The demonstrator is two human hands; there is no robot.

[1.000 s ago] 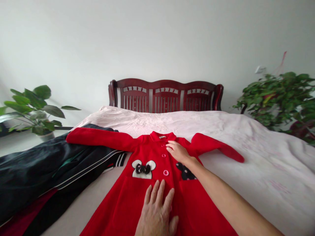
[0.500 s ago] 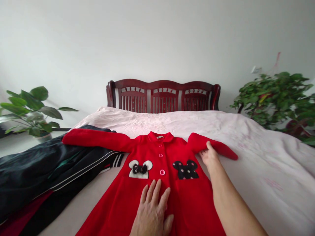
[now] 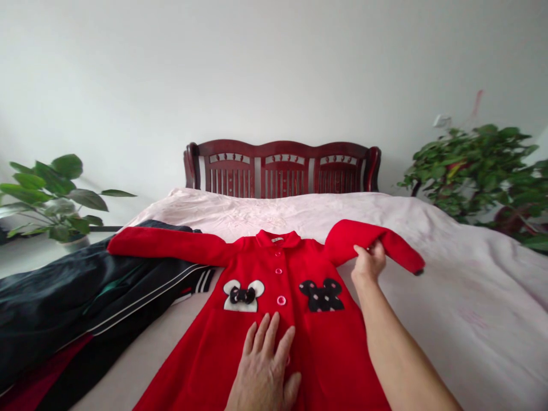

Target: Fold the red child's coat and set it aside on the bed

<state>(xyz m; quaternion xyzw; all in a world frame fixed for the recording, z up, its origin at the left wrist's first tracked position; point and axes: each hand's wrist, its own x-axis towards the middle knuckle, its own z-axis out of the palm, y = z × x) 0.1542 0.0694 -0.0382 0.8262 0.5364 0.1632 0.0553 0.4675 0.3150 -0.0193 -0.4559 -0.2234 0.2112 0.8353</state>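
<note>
A red coat (image 3: 278, 337) with a collar and pink buttons lies spread front side up on the bed. Its chest carries a white mouse-head patch (image 3: 231, 302) with a dark bow and a dotted black mouse-head patch (image 3: 323, 295). My left hand (image 3: 265, 359) rests flat on the coat's lower front, fingers spread. My right hand (image 3: 369, 261) grips the underside of the coat's right-side sleeve (image 3: 359, 234) and lifts it, so it bends over the fingers with its cuff hanging down. The other sleeve (image 3: 166, 242) stretches out to the left.
Dark striped sportswear (image 3: 128, 308) lies at the left, partly beneath the left sleeve. A pale pink bedsheet (image 3: 449, 308) covers the bed, with a dark red wooden headboard (image 3: 282, 165) behind. Potted plants stand at the left (image 3: 64, 194) and right (image 3: 475, 171).
My right hand has closed on the right-side sleeve and raised it off the sheet, moving slightly up and right. My left hand stays in place on the coat.
</note>
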